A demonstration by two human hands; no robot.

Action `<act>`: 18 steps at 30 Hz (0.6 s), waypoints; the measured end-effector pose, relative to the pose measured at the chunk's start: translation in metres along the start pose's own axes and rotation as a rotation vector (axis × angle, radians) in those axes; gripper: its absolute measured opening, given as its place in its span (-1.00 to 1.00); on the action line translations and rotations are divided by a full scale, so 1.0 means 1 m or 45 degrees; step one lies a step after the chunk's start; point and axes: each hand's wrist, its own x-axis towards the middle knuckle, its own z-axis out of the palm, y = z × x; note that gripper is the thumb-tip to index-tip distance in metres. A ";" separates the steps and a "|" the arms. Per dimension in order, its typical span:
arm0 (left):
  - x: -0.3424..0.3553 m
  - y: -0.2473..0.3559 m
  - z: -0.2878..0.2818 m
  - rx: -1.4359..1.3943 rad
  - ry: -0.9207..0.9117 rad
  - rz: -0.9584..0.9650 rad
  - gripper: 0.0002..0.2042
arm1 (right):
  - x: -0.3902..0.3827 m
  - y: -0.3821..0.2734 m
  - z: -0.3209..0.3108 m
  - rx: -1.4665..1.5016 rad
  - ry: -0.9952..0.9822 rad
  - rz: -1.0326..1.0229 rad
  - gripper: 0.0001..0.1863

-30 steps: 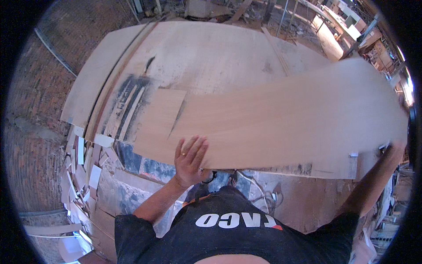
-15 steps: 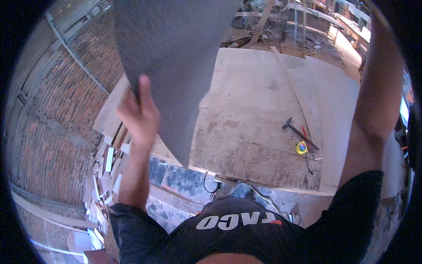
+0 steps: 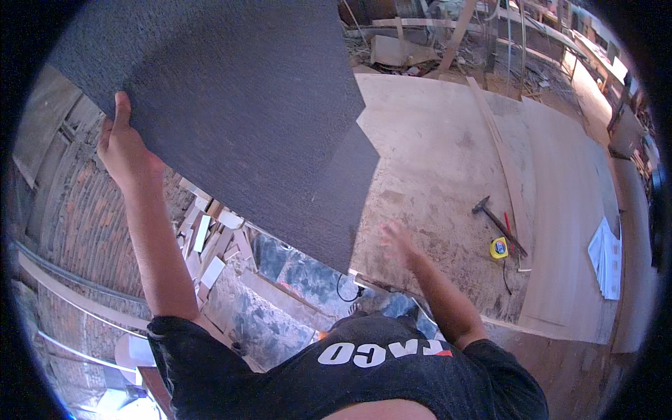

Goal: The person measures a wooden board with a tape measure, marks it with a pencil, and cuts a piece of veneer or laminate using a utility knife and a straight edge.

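Note:
A large dark grey sheet (image 3: 259, 133) with a fine streaked surface fills the upper left and slants over part of the wooden work table (image 3: 434, 189). My left hand (image 3: 129, 150) grips its left edge, thumb on top, the other fingers partly hidden beneath. My right hand (image 3: 400, 245), blurred by motion, is just right of the sheet's near corner, over the table. Its fingers look stretched out and I see nothing in them. Right of that hand lie a hammer (image 3: 502, 227), a yellow tape measure (image 3: 498, 248) and a thin red stick (image 3: 507, 221).
A long wooden strip (image 3: 500, 150) lies across the table. Pale boards (image 3: 570, 210) are at the right, with a white paper (image 3: 605, 259) on them. Wood offcuts (image 3: 210, 238) are heaped at left by a brick surface (image 3: 80, 203). Debris (image 3: 413, 70) lies beyond the table.
The grey sheet has swung left and turned more of its face into view, with my left hand moving left along with it. My right arm has come down from the upper right to the table.

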 end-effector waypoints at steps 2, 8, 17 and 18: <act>-0.005 0.008 -0.007 -0.024 0.057 -0.039 -0.69 | -0.001 0.011 0.017 0.223 -0.178 0.046 0.01; -0.020 -0.002 -0.050 -0.166 0.226 -0.228 -0.63 | -0.003 0.027 0.017 0.829 -0.566 0.022 -0.36; -0.038 -0.038 -0.166 -0.330 0.183 -0.440 -0.57 | -0.084 -0.026 -0.027 0.475 -0.192 -0.323 -0.51; -0.038 -0.040 -0.181 -0.252 0.178 -0.455 -0.57 | -0.093 -0.031 -0.029 0.470 -0.134 -0.364 -0.49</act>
